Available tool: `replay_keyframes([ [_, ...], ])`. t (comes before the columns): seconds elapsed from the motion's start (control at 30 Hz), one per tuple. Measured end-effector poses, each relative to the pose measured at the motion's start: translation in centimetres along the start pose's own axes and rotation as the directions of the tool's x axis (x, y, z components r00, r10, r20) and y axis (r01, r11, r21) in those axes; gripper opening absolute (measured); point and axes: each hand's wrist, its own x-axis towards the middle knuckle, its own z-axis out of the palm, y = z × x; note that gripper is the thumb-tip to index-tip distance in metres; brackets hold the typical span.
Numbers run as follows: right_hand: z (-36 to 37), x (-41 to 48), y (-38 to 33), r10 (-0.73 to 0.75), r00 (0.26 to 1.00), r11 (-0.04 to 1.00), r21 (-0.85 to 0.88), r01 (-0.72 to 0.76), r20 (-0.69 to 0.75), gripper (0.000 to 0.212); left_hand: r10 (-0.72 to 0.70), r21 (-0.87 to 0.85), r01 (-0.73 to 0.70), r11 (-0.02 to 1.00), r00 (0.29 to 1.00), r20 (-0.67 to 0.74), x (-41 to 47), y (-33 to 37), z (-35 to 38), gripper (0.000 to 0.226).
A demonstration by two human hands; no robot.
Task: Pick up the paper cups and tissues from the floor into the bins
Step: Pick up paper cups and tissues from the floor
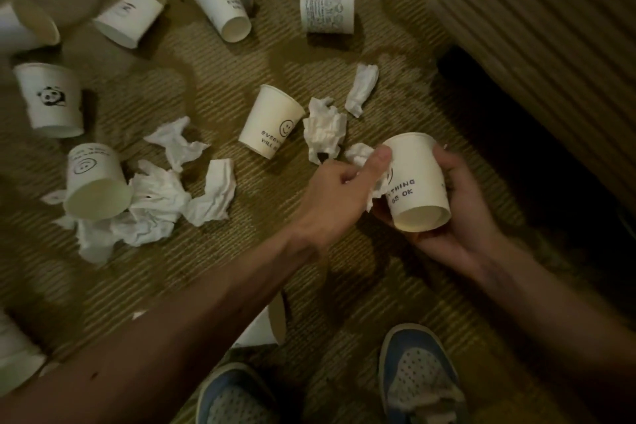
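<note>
My right hand (461,203) cradles a white paper cup (418,182) printed "...THING BE OK", its mouth toward me. My left hand (344,182) pinches a crumpled white tissue (361,153) against that cup's side. Several more paper cups lie on the carpet: a smiley cup (270,120) at centre, a panda cup (50,100) at left, another smiley cup (96,182) on a heap of tissues (148,206). More crumpled tissues (323,129) lie just beyond my left hand. No bin is in view.
A ribbed beige sofa (537,10) fills the upper right, with a dark gap beneath it. My two blue shoes (416,375) stand at the bottom. More cups lie at the far left edge (13,351) and under my left forearm (265,323).
</note>
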Motion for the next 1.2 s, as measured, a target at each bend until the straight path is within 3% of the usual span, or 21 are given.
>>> replay_keyframes([
  [0.2,0.5,-0.1,0.7,0.041,0.996,0.999,-0.035,-0.038,0.084,0.051,0.121,-0.108,-0.139,0.984,0.980,-0.158,-0.4,0.4,0.2,0.037],
  [0.33,0.7,0.0,1.0,0.042,0.997,0.992,-0.121,-0.033,0.067,0.048,0.176,0.025,-0.176,0.984,0.951,-0.255,0.7,0.4,-0.8,0.029],
  [0.47,0.9,0.4,0.7,0.049,0.999,0.993,-0.109,-0.048,0.003,0.061,0.249,0.171,-0.208,0.963,0.928,-0.277,1.4,0.5,-1.1,0.023],
  [0.57,0.8,0.7,0.1,0.033,0.999,0.989,-0.143,-0.038,-0.039,0.070,0.298,0.283,-0.212,0.935,0.903,-0.310,2.2,0.1,-1.5,0.031],
  [0.63,0.6,0.8,-0.2,0.027,0.997,0.989,-0.140,-0.038,-0.078,0.075,0.307,0.387,-0.186,0.903,0.909,-0.281,3.1,-0.6,-1.9,0.048],
  [0.73,0.2,1.0,-0.3,0.030,0.994,0.996,-0.083,-0.039,-0.110,0.077,0.209,0.532,-0.093,0.842,0.964,-0.162,4.9,-1.7,-2.4,0.067],
  [0.83,-0.2,1.1,-0.3,0.031,0.991,0.998,-0.059,-0.039,-0.133,0.080,0.171,0.685,-0.053,0.727,0.980,-0.106,6.6,-2.6,-2.7,0.066],
  [0.93,-0.5,1.2,-0.3,0.028,0.991,0.997,-0.069,-0.037,-0.134,0.079,0.260,0.766,-0.050,0.641,0.953,-0.155,7.5,-3.0,-3.0,0.056],
  [1.1,-1.1,1.7,-0.9,0.028,0.987,0.999,-0.035,-0.034,-0.155,0.082,0.316,0.757,-0.081,0.649,0.933,-0.171,7.5,-3.6,-3.0,0.043],
  [1.2,-1.4,2.0,-1.2,0.019,0.988,1.000,-0.018,-0.022,-0.155,0.082,0.312,0.706,-0.088,0.703,0.930,-0.195,7.9,-2.7,-2.6,0.051],
])
